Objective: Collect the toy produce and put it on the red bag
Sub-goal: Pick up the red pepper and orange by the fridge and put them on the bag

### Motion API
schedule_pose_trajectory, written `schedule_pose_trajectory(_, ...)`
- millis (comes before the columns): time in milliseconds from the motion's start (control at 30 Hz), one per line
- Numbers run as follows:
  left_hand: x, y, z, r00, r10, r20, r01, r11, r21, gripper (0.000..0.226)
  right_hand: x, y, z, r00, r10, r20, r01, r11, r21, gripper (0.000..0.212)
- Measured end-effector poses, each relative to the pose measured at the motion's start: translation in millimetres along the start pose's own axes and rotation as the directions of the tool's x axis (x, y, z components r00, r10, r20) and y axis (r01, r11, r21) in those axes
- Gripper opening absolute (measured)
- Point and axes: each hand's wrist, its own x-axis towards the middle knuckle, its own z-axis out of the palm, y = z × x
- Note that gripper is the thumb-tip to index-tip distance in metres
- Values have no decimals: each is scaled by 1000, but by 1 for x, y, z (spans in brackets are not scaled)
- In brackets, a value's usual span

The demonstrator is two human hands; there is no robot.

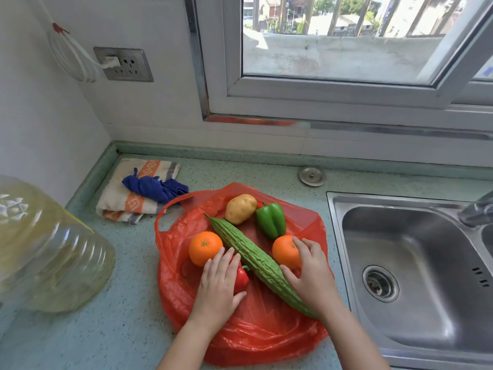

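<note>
Left fingers [225,259] cover pepper [241,279]; right fingers [301,247] cup orange [284,252].

- I'm looking down at a home kitchen: a speckled countertop [128,329] is running beside a steel sink [416,276].
- A window [338,38] is facing neighbouring houses.

The 1 head-worn camera looks steeply down and forward, close over the countertop [128,329], toward the window [333,41].

Bare forearms and hands [218,287], no sleeves or jewellery visible.
</note>
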Motion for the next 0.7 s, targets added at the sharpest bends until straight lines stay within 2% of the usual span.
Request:
schedule_pose_trajectory(233, -2, -1, -13, 999, 14, -36, -15, 1000, -10, 99, -25, -22, -7, 997, -61, -48, 59, 997, -41, 61)
schedule_pose_trajectory(400, -8, 1, -42, 986, 1, -168, -19, 995, -101, 58, -44, -42, -10, 988, -121, -91, 117, 992, -45, 62)
schedule_pose_trajectory(533, -16, 7, -81, 959, -7, -283, -46, 982, -183, 49, -58, -65, -9, 964, -222, -144, 219, 975, -37, 57)
schedule_pose_trajectory(700, -35, 12, -118, 927, -16, -376, -44, 988, -150, 43, -68, -94, -15, 924, -344, -168, 348, 938, -9, 52)
